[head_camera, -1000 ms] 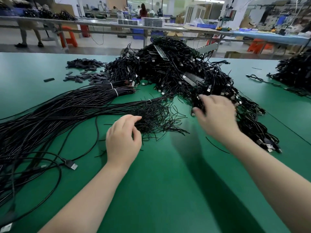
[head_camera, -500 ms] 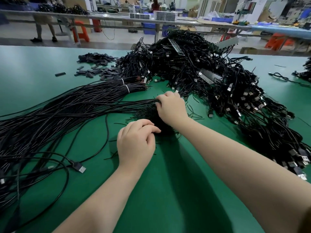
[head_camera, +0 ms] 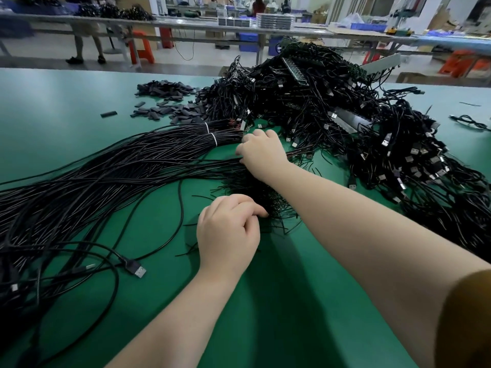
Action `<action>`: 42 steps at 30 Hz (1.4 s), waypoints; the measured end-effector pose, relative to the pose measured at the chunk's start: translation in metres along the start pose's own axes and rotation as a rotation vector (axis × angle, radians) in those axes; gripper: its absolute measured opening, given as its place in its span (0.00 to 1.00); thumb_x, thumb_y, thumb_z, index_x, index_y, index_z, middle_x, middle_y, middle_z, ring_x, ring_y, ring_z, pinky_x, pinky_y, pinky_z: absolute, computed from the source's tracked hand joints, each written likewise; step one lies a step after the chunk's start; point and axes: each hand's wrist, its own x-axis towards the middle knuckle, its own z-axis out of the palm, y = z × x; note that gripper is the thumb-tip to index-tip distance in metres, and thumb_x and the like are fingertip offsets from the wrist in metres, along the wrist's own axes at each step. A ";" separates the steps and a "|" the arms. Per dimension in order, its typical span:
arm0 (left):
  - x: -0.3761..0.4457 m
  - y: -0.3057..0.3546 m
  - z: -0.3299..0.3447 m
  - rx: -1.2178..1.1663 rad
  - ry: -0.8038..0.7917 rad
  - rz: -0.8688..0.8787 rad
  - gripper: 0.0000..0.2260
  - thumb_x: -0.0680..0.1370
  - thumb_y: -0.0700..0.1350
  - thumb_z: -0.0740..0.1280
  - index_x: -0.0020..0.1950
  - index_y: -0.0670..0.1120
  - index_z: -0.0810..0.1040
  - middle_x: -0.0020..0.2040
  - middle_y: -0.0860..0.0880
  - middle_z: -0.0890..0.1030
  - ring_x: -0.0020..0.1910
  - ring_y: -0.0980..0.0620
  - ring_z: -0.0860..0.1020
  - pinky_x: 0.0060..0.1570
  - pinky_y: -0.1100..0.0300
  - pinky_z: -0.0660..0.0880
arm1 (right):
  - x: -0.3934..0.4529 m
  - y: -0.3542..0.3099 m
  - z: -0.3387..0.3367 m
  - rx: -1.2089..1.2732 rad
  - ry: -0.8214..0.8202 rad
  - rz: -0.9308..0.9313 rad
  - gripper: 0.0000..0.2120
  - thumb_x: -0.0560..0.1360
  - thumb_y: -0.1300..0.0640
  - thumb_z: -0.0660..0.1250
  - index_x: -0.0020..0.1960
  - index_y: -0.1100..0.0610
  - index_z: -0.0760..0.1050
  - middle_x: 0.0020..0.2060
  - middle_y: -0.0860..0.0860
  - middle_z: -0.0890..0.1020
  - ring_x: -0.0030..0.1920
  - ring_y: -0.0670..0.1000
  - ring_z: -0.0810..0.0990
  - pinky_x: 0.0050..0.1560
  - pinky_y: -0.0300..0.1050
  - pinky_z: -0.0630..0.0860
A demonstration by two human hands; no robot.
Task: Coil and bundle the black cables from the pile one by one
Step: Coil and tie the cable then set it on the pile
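Long loose black cables (head_camera: pixel 106 187) fan across the green table (head_camera: pixel 265 314) from the left, two groups banded with white ties (head_camera: pixel 212 138). A heap of thin black tie wires (head_camera: pixel 255 189) lies at their ends. My right hand (head_camera: pixel 261 154) reaches across over the cable ends, fingers curled down around a black cable there. Nearer to me, my left hand (head_camera: pixel 228 232) is curled at the edge of the tie heap, thumb and forefinger pinching a thin tie wire. A big pile of bundled cables with USB plugs (head_camera: pixel 345 123) rises behind and to the right.
One loose USB plug (head_camera: pixel 136 269) lies on the table at the left front. Small black sleeve pieces (head_camera: pixel 164 102) are scattered at the back left. Long benches, orange stools and people fill the room beyond the far table edge.
My right hand left the big pile on the right, crossed to the ends of the long cables and moved further left along them. My left hand stayed at the tie heap.
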 end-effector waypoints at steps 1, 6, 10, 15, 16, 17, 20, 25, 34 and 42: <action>0.000 0.000 0.000 0.000 -0.007 0.000 0.13 0.69 0.37 0.63 0.37 0.52 0.83 0.43 0.58 0.82 0.46 0.53 0.78 0.47 0.59 0.68 | 0.003 -0.005 0.000 0.046 0.002 -0.021 0.13 0.79 0.54 0.63 0.62 0.48 0.77 0.59 0.49 0.79 0.61 0.55 0.73 0.57 0.48 0.65; 0.001 0.002 -0.003 0.000 -0.024 0.009 0.12 0.68 0.37 0.64 0.37 0.52 0.83 0.42 0.58 0.82 0.44 0.52 0.78 0.44 0.58 0.70 | 0.017 -0.019 -0.012 0.207 -0.230 -0.029 0.14 0.79 0.52 0.64 0.63 0.49 0.78 0.58 0.51 0.80 0.56 0.57 0.79 0.46 0.47 0.75; 0.002 0.003 -0.003 -0.015 -0.041 -0.010 0.12 0.66 0.37 0.63 0.37 0.52 0.83 0.41 0.57 0.82 0.44 0.51 0.78 0.44 0.56 0.71 | 0.020 -0.024 -0.015 0.180 -0.263 -0.061 0.12 0.78 0.56 0.65 0.60 0.51 0.80 0.58 0.52 0.79 0.56 0.57 0.79 0.49 0.50 0.78; 0.002 0.003 -0.003 -0.030 -0.072 -0.010 0.13 0.66 0.37 0.63 0.37 0.53 0.83 0.40 0.57 0.82 0.43 0.51 0.78 0.43 0.55 0.73 | 0.027 -0.028 -0.021 0.055 -0.258 -0.159 0.09 0.78 0.57 0.66 0.56 0.56 0.80 0.52 0.53 0.81 0.50 0.58 0.80 0.44 0.48 0.77; 0.002 0.003 -0.004 -0.030 -0.074 -0.011 0.12 0.66 0.37 0.63 0.37 0.53 0.83 0.40 0.57 0.82 0.43 0.51 0.78 0.43 0.55 0.73 | 0.028 -0.028 -0.021 0.036 -0.245 -0.174 0.09 0.78 0.58 0.65 0.56 0.56 0.80 0.51 0.53 0.81 0.50 0.58 0.80 0.42 0.47 0.76; 0.002 0.003 -0.004 -0.032 -0.074 -0.012 0.12 0.66 0.38 0.63 0.37 0.53 0.83 0.39 0.56 0.82 0.43 0.51 0.78 0.43 0.55 0.73 | 0.029 -0.027 -0.021 0.036 -0.219 -0.174 0.09 0.78 0.59 0.63 0.56 0.56 0.79 0.51 0.53 0.81 0.50 0.58 0.80 0.41 0.46 0.74; 0.003 0.003 -0.005 -0.046 -0.069 -0.012 0.12 0.67 0.37 0.64 0.37 0.52 0.83 0.39 0.56 0.82 0.42 0.51 0.79 0.43 0.55 0.73 | 0.031 -0.020 -0.028 0.225 -0.137 -0.073 0.08 0.80 0.58 0.60 0.56 0.57 0.76 0.51 0.54 0.80 0.49 0.59 0.79 0.42 0.49 0.75; 0.003 0.004 -0.005 -0.061 -0.074 -0.017 0.12 0.67 0.37 0.64 0.36 0.52 0.83 0.38 0.56 0.82 0.42 0.50 0.79 0.42 0.54 0.74 | 0.024 -0.013 -0.039 0.362 -0.055 0.014 0.08 0.82 0.55 0.58 0.57 0.57 0.73 0.50 0.55 0.80 0.45 0.58 0.77 0.42 0.49 0.73; 0.004 0.005 -0.005 -0.040 -0.113 -0.060 0.11 0.70 0.40 0.64 0.38 0.54 0.84 0.42 0.57 0.83 0.43 0.53 0.79 0.47 0.61 0.68 | 0.035 0.005 -0.117 1.012 0.503 0.353 0.07 0.81 0.59 0.60 0.56 0.60 0.72 0.46 0.52 0.81 0.44 0.50 0.81 0.48 0.45 0.79; 0.003 0.005 -0.006 -0.070 -0.117 -0.058 0.13 0.70 0.41 0.61 0.38 0.54 0.84 0.42 0.57 0.83 0.44 0.54 0.79 0.46 0.60 0.71 | 0.024 0.033 -0.124 0.881 0.344 0.383 0.08 0.81 0.62 0.58 0.60 0.62 0.70 0.50 0.55 0.81 0.49 0.51 0.81 0.53 0.48 0.79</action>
